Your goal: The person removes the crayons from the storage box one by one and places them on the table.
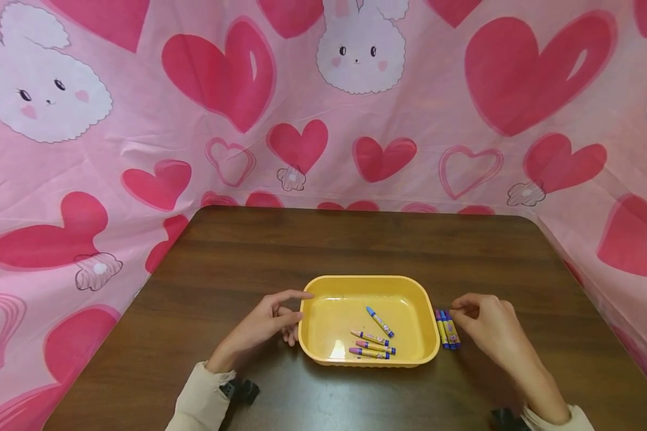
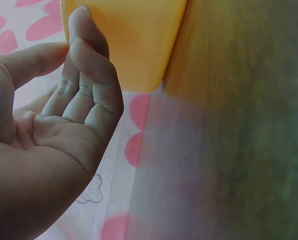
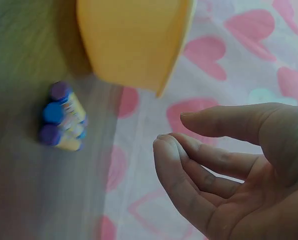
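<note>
A yellow tray (image 1: 369,363) stands on the table. At its left rim is my left hand (image 1: 264,326), with the index fingertip over the edge and the thumb close to the rim. In the left wrist view, that hand's fingers (image 2: 100,80) bend loosely in front of the tray wall. To the right of the tray, three crayons (image 1: 447,329) lie side by side, with purple and blue ends. My right hand (image 1: 490,329) hovers beside them, and the right wrist view shows a gap between its thumb and fingers (image 3: 171,167), nothing held.
Inside the tray, a blue crayon (image 1: 380,321) lies slanted above several pink and orange-toned crayons (image 1: 374,346). The dark wooden table (image 1: 356,239) is bordered by a pink cloth (image 1: 302,72) printed with hearts and rabbits.
</note>
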`<state>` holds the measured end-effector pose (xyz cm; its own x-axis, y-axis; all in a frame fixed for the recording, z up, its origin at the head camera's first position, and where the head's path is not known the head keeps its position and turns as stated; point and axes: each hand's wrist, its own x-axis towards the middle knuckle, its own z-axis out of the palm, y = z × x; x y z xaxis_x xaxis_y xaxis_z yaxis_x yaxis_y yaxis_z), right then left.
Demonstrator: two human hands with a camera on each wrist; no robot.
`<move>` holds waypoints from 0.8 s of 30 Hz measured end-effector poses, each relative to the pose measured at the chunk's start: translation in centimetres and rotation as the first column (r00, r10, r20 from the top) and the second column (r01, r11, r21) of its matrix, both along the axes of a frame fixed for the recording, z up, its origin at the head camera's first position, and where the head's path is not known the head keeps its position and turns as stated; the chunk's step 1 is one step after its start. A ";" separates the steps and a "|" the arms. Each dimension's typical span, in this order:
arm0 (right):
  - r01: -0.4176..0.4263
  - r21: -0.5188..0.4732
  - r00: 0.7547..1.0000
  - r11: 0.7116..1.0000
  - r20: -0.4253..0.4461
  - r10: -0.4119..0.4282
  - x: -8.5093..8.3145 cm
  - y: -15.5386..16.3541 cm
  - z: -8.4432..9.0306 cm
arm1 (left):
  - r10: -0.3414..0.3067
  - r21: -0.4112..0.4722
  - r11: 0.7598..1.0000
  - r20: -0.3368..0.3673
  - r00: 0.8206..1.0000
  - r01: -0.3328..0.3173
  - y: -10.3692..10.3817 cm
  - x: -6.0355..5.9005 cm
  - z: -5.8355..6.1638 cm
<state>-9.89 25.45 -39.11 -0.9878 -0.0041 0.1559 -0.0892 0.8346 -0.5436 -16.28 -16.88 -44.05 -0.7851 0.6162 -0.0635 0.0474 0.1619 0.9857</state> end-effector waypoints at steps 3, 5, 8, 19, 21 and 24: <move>-0.032 0.008 0.999 0.999 -0.029 0.032 -0.1 -0.9 0.8 | 0.006 -0.006 1.000 0.002 1.000 -0.006 0.1 0.0 0.1; -0.054 0.011 0.998 0.998 -0.044 0.054 -0.2 -1.5 1.2 | 0.012 -0.013 1.000 0.007 1.000 -0.012 0.1 0.1 0.1; -0.086 0.014 0.994 0.996 -0.065 0.087 -0.4 -2.4 1.6 | 0.016 -0.020 1.000 0.005 1.000 -0.016 0.1 0.1 0.1; -0.155 0.044 0.982 0.987 -0.105 0.159 -1.5 -5.8 2.5 | 0.014 -0.032 0.999 -0.013 1.000 -0.015 0.2 0.2 0.2; -0.170 0.046 0.979 0.984 -0.106 0.174 -1.7 -6.3 2.5 | 0.012 -0.031 0.999 -0.013 1.000 -0.013 0.2 0.2 0.2; -0.188 0.049 0.977 0.981 -0.095 0.192 -2.0 -7.2 2.4 | 0.010 -0.024 1.000 -0.014 1.000 -0.011 0.2 0.1 0.1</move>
<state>-11.85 18.29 -36.67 -0.9481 -0.1983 0.2487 -0.2999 0.8177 -0.4913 -16.15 -16.70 -43.90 -0.7924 0.6064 -0.0671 0.0593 0.1859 0.9808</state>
